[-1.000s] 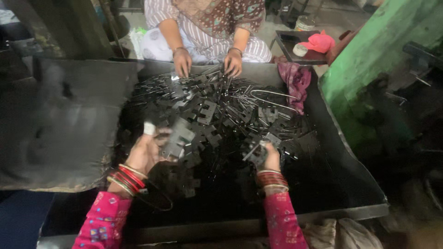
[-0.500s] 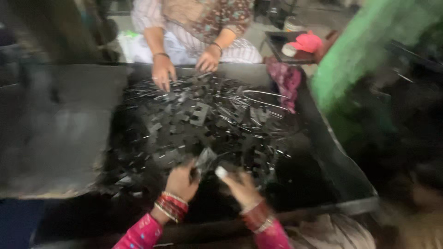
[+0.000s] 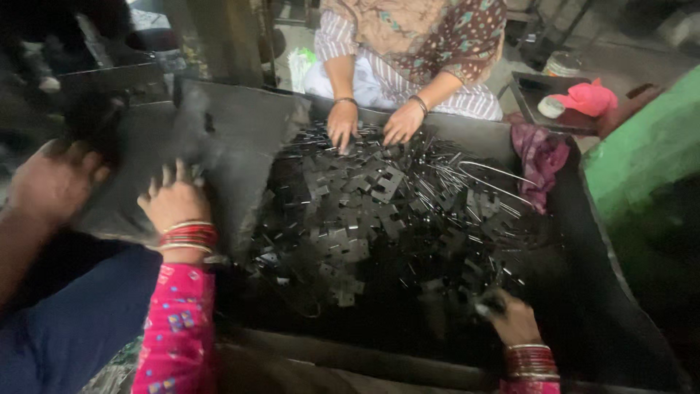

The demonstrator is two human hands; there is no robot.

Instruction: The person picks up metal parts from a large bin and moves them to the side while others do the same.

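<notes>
Metal plates [image 3: 350, 233], small, black and flat with square notches, lie heaped in the middle of a wide dark tray [image 3: 583, 292], mixed with thin bent wire pieces [image 3: 474, 175] that spread toward the far side. The heap sits between the person's two hands and reaches forward from them.

The right hand [image 3: 510, 317] is low at the near right edge of the heap, fingers curled down among the plates; it seems to grip a small dark piece, but blur hides exactly what it has, so I cannot tell how firmly it is closed. Red bangles ring that wrist. The left hand [image 3: 175, 201] is well to the left of the heap, outside the tray's middle, fingers spread and pressed on the edge of a dark flat sheet [image 3: 233, 138] that leans at the tray's left side; it grasps no plate. Red bangles and a pink patterned sleeve [image 3: 179, 321] follow down from it.

Just left of the left hand, another person's hand [image 3: 51, 182] rests on the same dark sheet. Straight ahead, beyond the heap, a seated co-worker's two hands [image 3: 372, 124] touch the plates at the far rim. Right of them, a purple cloth [image 3: 539, 157] hangs over the tray's edge, with a pink cloth [image 3: 590, 98] beyond it.
</notes>
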